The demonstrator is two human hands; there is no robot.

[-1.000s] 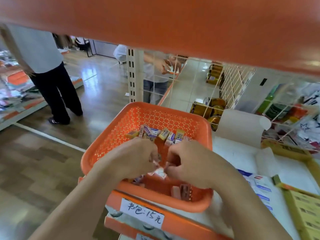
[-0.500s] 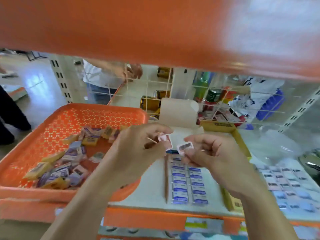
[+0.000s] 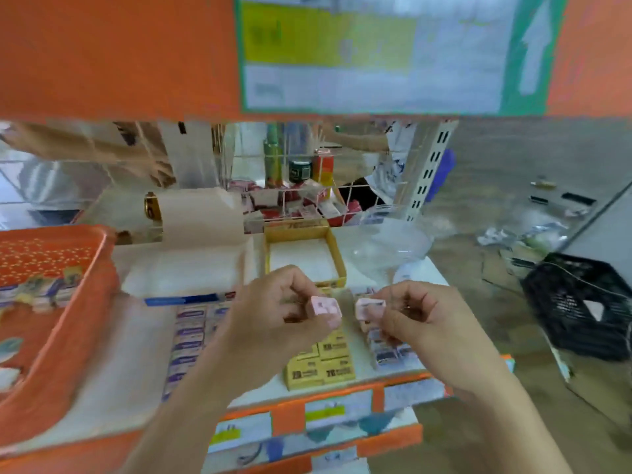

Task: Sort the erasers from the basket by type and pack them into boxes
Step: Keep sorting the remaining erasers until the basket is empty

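Left hand (image 3: 277, 313) is curling its fingers round a small pink eraser (image 3: 325, 307), pinching it btwn thumb and fingertips w/ the printed face turned up. Right hand (image 3: 420, 323) is doing the same w/ a second pink eraser (image 3: 370, 307), fingers curled in around it. Both hands are hovering over the white shelf (image 3: 130, 371), and the two pink ones are sitting close together but not touching, w/ a small gap btwn them.

Orange basket (image 3: 78, 336) is sitting at the left end of the shelf, w/ a pile of mixed erasers (image 3: 41, 292) lying inside it. Just right of the basket a white box (image 3: 191, 268) is standing open, lid flipped up at the back. Blue-label erasers (image 3: 188, 340) are lying in rows in front of it, partly behind the left forearm; can't tell if they're in a tray or straight on the shelf.

Yellow box (image 3: 297, 233) is sitting open behind the hands, white inside. Yellow erasers (image 3: 321, 367) are lying side by side near the front edge, below the gap btwn the hands. Another bunch, dark-label erasers (image 3: 390, 352), is lying under the right hand, too blurry to read. Clear plastic bag (image 3: 386, 248) is lying right of the yellow box, and a black crate (image 3: 581, 302) is sitting on the floor further right.
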